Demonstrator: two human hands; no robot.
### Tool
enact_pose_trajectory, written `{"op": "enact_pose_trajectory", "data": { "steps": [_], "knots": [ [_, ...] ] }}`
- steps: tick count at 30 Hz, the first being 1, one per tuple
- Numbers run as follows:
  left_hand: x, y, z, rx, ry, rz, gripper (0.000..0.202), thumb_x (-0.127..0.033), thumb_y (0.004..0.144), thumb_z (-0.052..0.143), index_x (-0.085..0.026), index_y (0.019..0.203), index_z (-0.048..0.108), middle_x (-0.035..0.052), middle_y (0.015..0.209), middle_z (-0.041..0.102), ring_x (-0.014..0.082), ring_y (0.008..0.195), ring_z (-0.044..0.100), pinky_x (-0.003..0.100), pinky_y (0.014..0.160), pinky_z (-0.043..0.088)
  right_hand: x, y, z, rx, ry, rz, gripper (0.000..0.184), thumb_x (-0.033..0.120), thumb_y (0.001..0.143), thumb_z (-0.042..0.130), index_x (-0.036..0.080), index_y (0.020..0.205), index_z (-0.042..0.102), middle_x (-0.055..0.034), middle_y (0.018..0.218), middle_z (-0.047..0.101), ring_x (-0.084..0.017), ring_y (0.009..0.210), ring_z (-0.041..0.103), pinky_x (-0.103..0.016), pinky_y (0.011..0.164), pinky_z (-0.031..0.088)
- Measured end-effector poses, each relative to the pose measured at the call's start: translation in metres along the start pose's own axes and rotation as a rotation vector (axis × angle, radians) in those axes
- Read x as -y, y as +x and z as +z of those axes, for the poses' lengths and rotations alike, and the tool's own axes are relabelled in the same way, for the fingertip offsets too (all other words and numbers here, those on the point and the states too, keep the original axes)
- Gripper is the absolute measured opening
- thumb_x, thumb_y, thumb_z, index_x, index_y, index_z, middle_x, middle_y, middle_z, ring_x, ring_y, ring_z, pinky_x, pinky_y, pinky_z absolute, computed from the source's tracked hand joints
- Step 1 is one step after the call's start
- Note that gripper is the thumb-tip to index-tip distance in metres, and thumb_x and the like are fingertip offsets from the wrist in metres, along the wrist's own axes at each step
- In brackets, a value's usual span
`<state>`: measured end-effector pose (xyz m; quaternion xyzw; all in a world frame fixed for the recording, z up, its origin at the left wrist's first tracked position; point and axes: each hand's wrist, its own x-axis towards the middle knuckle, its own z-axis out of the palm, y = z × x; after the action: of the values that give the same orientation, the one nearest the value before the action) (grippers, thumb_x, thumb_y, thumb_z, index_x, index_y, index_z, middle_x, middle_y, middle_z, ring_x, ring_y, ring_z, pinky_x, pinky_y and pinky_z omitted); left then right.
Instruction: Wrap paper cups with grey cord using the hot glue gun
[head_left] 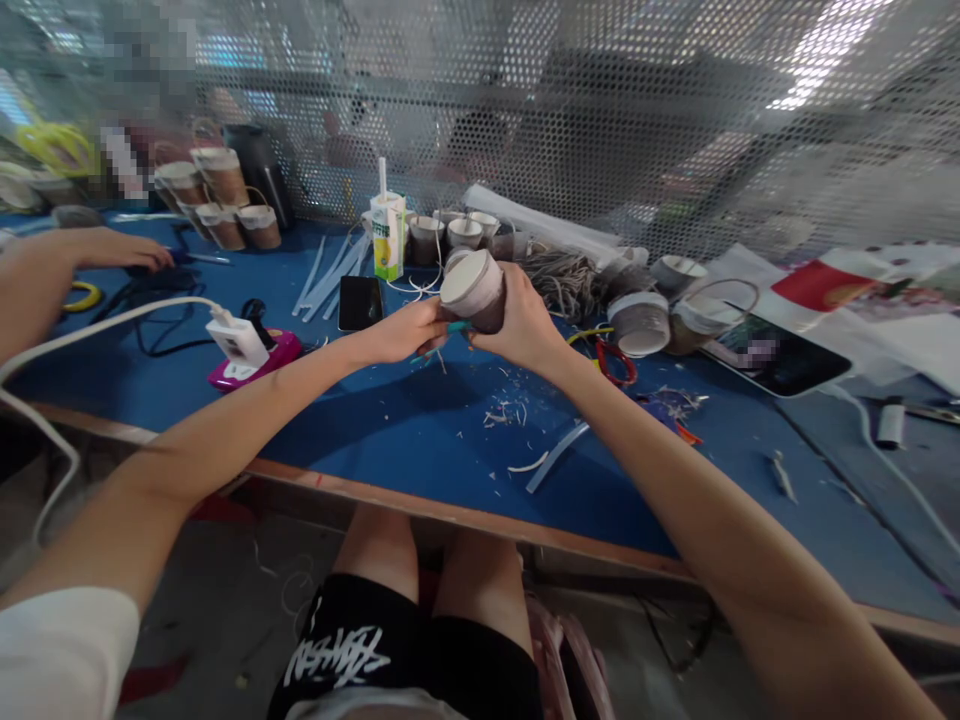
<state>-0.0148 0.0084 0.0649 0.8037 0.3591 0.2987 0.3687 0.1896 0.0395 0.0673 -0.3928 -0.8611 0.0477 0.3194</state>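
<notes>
A small brown bucket with a pale round face (pixel 472 283) is tilted above the blue table. My right hand (pixel 521 320) wraps round its right side, thumb beneath and fingers behind. My left hand (pixel 414 332) is closed at the bucket's lower left, its fingers around a thin teal thing (pixel 458 327) whose kind I cannot make out. Whether these fingers also press on the bucket is hidden. White scraps (pixel 506 412) and a translucent stick (pixel 556 456) lie on the table below.
Along the mesh stand more buckets (pixel 639 322), a juice carton (pixel 388 236) and bundled cords (pixel 568 284). A black phone (pixel 360 303), a magenta power strip (pixel 259 362), red-handled scissors (pixel 616 362) and a tablet (pixel 784 355) lie around. Another person's hand (pixel 124 248) reaches in at left.
</notes>
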Motion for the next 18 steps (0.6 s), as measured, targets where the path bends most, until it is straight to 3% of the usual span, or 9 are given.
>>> {"op": "enact_pose_trajectory", "data": {
  "steps": [4,7,10,14,18],
  "knots": [
    [0.004,0.002,-0.003,-0.018,-0.015,-0.014,0.016,-0.001,0.090,0.044,-0.015,0.093,0.052,-0.0092,0.055,0.041,0.0062,0.043,0.040,0.020,0.047,0.036,-0.001,0.002,-0.012,0.140,0.017,-0.075,0.091,0.034,0.067,0.073,0.016,0.147,0.032,-0.0207,0.142,0.045,-0.042,0.140,0.038,-0.062,0.117,0.031],
    [0.008,0.002,-0.003,-0.009,-0.054,-0.006,0.020,0.001,0.089,0.044,-0.014,0.100,0.052,-0.0089,0.059,0.043,0.0063,0.044,0.040,0.020,0.047,0.035,0.000,0.006,-0.023,0.230,0.041,-0.041,0.085,0.034,0.069,0.072,0.014,0.143,0.036,-0.0194,0.132,0.054,-0.041,0.129,0.050,-0.061,0.109,0.040],
    [0.011,0.002,-0.002,-0.016,-0.040,0.020,0.020,-0.001,0.088,0.047,-0.013,0.103,0.053,-0.0075,0.062,0.049,0.0072,0.048,0.044,0.021,0.053,0.040,0.000,0.008,-0.029,0.195,0.031,0.020,0.077,0.037,0.063,0.077,0.015,0.131,0.047,-0.0151,0.112,0.062,-0.040,0.111,0.059,-0.060,0.098,0.047],
    [0.010,0.003,-0.002,-0.039,0.030,0.059,0.026,0.000,0.085,0.045,-0.013,0.105,0.057,-0.0040,0.071,0.059,0.0071,0.054,0.048,0.021,0.064,0.045,0.000,0.010,-0.030,0.105,0.003,0.034,0.069,0.040,0.052,0.085,0.018,0.111,0.058,-0.0132,0.108,0.062,-0.041,0.108,0.058,-0.060,0.096,0.048],
    [0.004,0.002,-0.005,-0.037,0.103,0.024,0.019,-0.002,0.085,0.045,-0.013,0.095,0.058,-0.0043,0.066,0.056,0.0077,0.056,0.050,0.021,0.063,0.044,-0.003,0.011,-0.028,0.090,-0.034,0.068,0.059,0.044,0.049,0.086,0.019,0.096,0.060,-0.0118,0.099,0.061,-0.038,0.097,0.059,-0.059,0.091,0.050]
  ]
}}
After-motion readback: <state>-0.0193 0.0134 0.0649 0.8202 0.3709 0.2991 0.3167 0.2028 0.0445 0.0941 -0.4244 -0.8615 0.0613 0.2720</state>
